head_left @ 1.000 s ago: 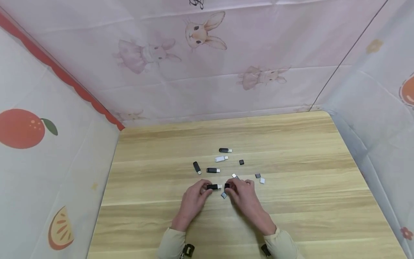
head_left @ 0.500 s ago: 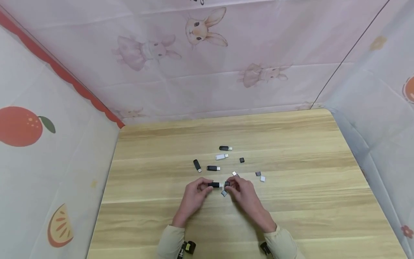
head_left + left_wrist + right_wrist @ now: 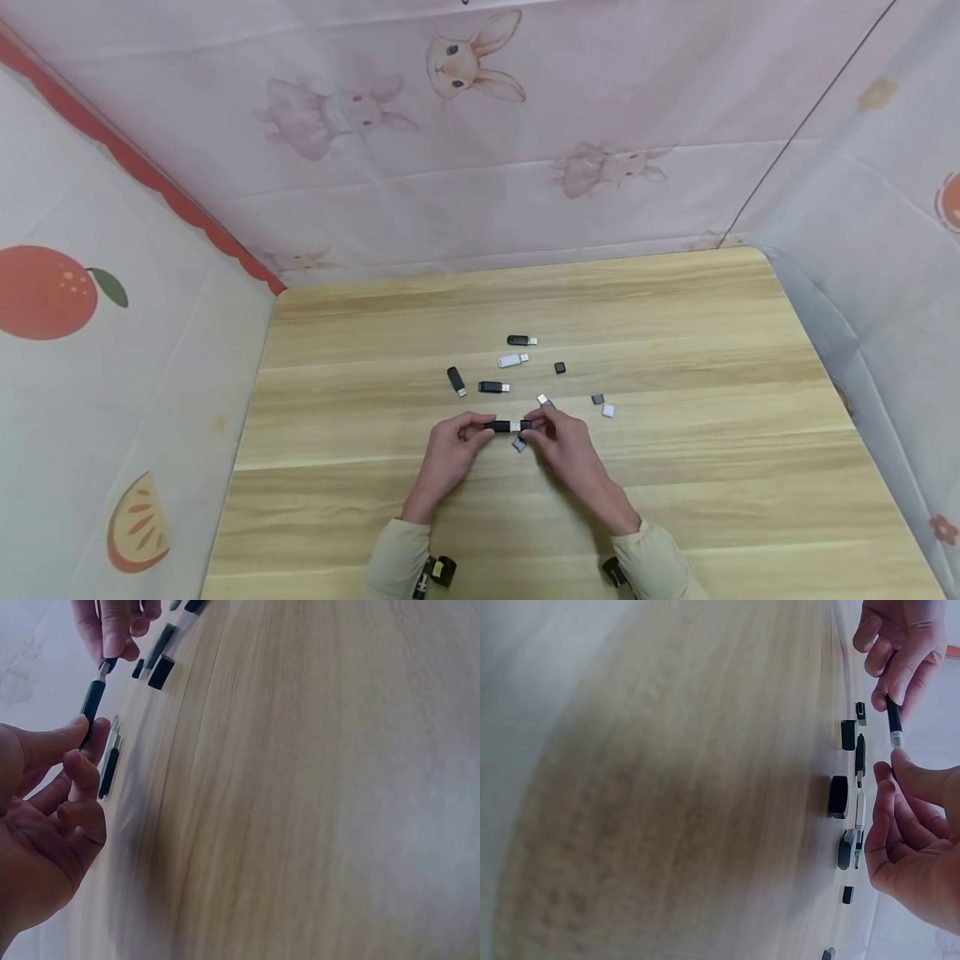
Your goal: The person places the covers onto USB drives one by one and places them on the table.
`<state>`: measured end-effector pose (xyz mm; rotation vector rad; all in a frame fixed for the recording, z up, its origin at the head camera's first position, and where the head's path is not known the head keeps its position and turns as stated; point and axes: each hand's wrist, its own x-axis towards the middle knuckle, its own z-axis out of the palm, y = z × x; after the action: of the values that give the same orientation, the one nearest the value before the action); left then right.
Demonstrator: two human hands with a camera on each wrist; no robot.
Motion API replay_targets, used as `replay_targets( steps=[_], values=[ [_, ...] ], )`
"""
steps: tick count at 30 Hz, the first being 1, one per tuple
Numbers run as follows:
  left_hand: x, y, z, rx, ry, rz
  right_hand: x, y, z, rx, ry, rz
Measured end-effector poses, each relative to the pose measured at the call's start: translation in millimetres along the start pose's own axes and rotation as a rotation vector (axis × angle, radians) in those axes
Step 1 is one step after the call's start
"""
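Black stick between left hand and right hand, above the table, its metal plug pointing at the cap. The left hand pinches the stick, the right hand the cap, each between thumb and fingers; both hands angle inward. Whether plug and cap touch is unclear.

Behind the wood-grain desk I see a creased pink cloth printed with rabbits; white cloth with fruit and a red scalloped border lines the left, greyish cloth the right.
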<state>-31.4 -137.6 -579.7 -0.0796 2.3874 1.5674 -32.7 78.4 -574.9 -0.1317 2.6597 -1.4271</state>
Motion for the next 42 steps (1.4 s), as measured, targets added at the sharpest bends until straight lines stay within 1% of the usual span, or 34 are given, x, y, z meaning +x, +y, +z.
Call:
replay_targets(
  steps=[12, 19, 24, 33, 38, 42],
  values=[
    [0.4, 1.6, 1.3, -0.002, 0.003, -0.009, 1.3, -1.1, 1.9, 0.021, -0.003, -0.007],
    [0.1, 0.7, 3.9, -0.03, 0.01, 0.003, 0.4, 0.5, -0.1, 0.031, 0.002, -0.044],
    [-0.3, 0.3, 4.9, -0.012, 0.004, 0.003, 0.7, 0.7, 1.0, 0.032, -0.022, -0.062],
    [-0.4, -1.4, 5.1, -0.016, 0.014, 0.029, 3.2, -1.0, 2.3, 0.048, -0.047, -0.047],
    [0.3, -2.8, 6.7, -0.024, 0.004, 0.042, 3.4, 1.5, 1.4, 0.052, -0.063, -0.086],
    [1.0, -0.7, 7.8, -0.016, -0.01, 0.016, 4.4, 2.7, -0.8, 0.056, -0.068, -0.11]
  ],
)
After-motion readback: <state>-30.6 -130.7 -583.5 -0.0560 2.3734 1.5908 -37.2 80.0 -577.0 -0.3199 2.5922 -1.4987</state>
